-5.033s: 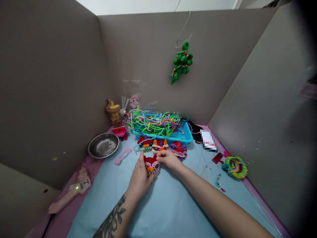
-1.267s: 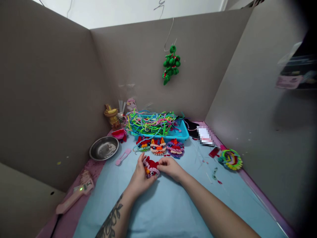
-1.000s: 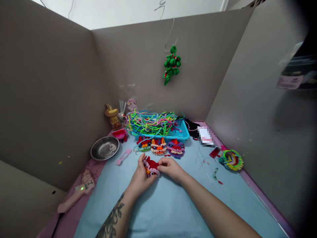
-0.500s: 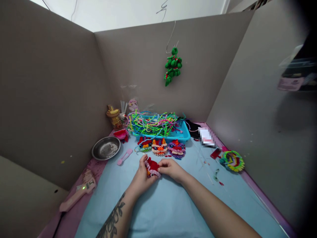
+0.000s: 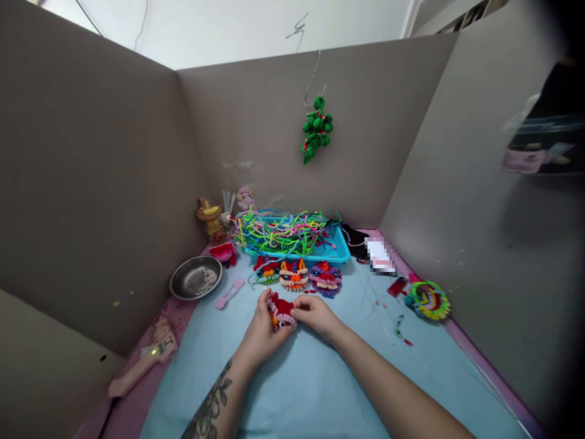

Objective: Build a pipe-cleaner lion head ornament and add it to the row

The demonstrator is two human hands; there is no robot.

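My left hand (image 5: 265,329) is closed around a small red and lilac pipe-cleaner lion head (image 5: 284,310), holding it above the blue cloth. A bit of orange and a round eye show on its lower side. My right hand (image 5: 315,314) pinches the right edge of the same piece between thumb and fingers; the exact spot gripped is hidden. Just beyond my hands stand three similar heads: a green and red one (image 5: 267,271), a cream and orange one (image 5: 294,275) and a purple one (image 5: 325,277).
Behind them sits a blue tray (image 5: 340,244) heaped with pipe cleaners (image 5: 283,233). To the left are a metal bowl (image 5: 189,279), a lilac clip-like strip (image 5: 230,294) and a glue gun (image 5: 146,363). A yellow-green ring piece (image 5: 428,300) lies right. Grey partitions (image 5: 256,122) enclose the table.
The camera view has tilted slightly, so everything sits a little lower in the picture. Both hands keep their hold on the lion head, with hardly any visible movement.
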